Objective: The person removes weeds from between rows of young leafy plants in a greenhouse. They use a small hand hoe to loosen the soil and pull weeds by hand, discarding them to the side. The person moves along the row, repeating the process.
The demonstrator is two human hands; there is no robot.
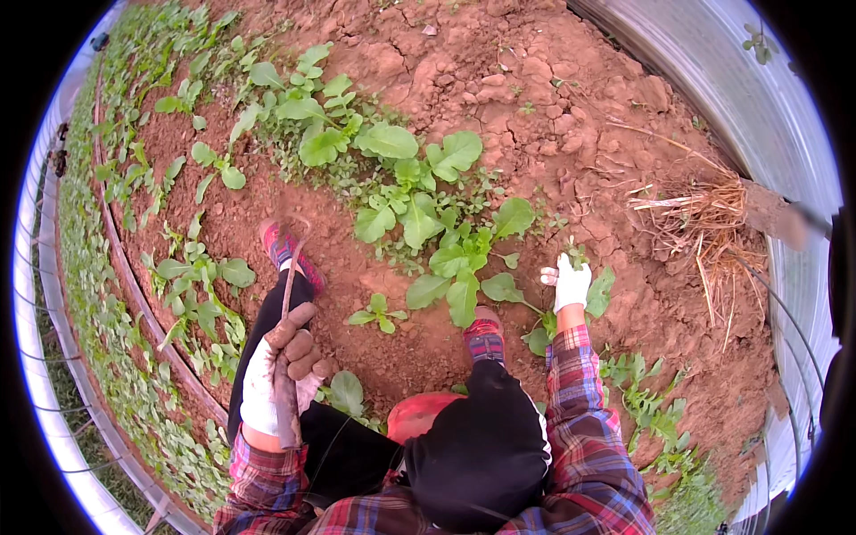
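My left hand (294, 358), in a soil-stained white glove, grips the wooden handle of a hand hoe (286, 401). The tool's thin metal neck rises past my left shoe and bends over near the top; its blade is blurred against the soil. On the right, my right hand (570, 284) wears a white glove and pinches a small sprig of weeds (575, 253) at its fingertips, low over the red soil. Just left of that hand grows a broad-leaved green plant (461, 261). A lone seedling (378, 313) stands between my shoes.
Low weeds (334, 160) crowd the leafy row ahead. A brown hose or pipe (134, 294) runs along the left bed. Dry straw (702, 207) lies at right beside the plastic greenhouse wall (742, 87). Beneath me is a red seat (418, 414).
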